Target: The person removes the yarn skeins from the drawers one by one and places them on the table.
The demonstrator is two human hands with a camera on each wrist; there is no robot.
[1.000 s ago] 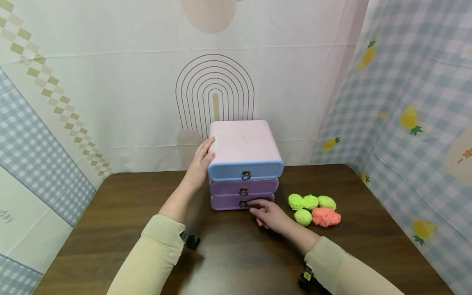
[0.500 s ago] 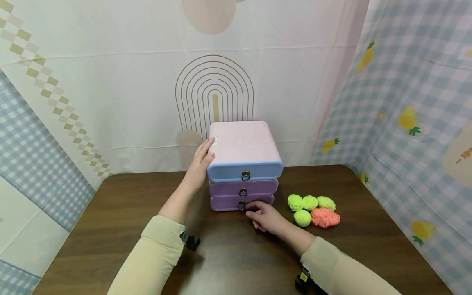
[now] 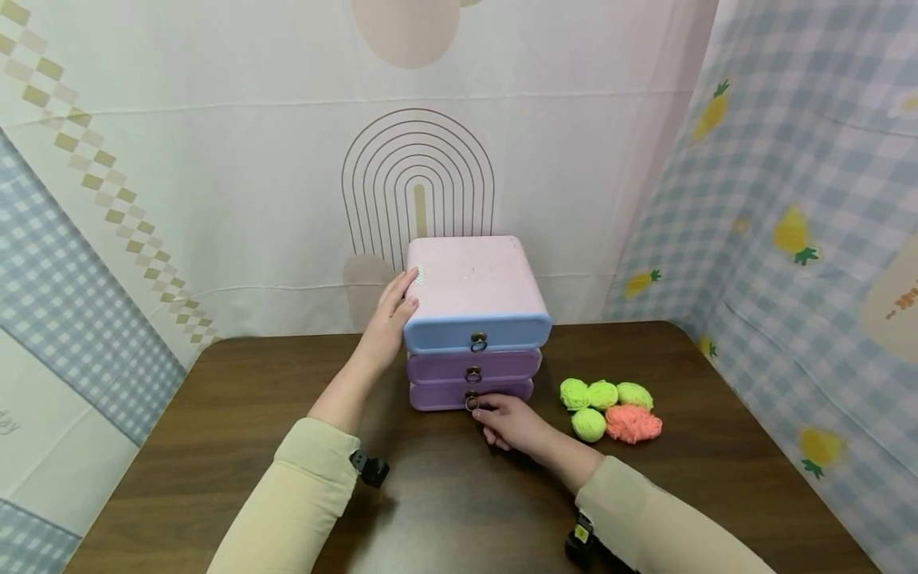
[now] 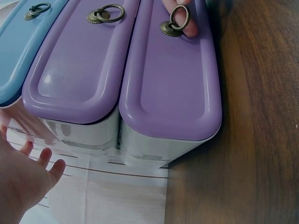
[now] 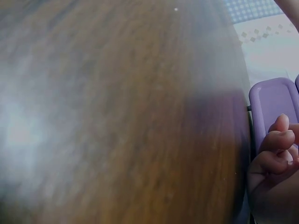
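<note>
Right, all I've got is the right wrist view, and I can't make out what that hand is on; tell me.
Observer: From the left wrist view, the right hand has a finger behind the ring handle of the bottom drawer.
Operator: Good. Now cover the other side for me.
Observer: The left hand rests at the left edge of the pink-topped drawer unit, seen in the head view.
Operator: List whatever lies loose on the table.
Observer: Four green yarn balls and one coral yarn ball, grouped to the right of the unit.
</note>
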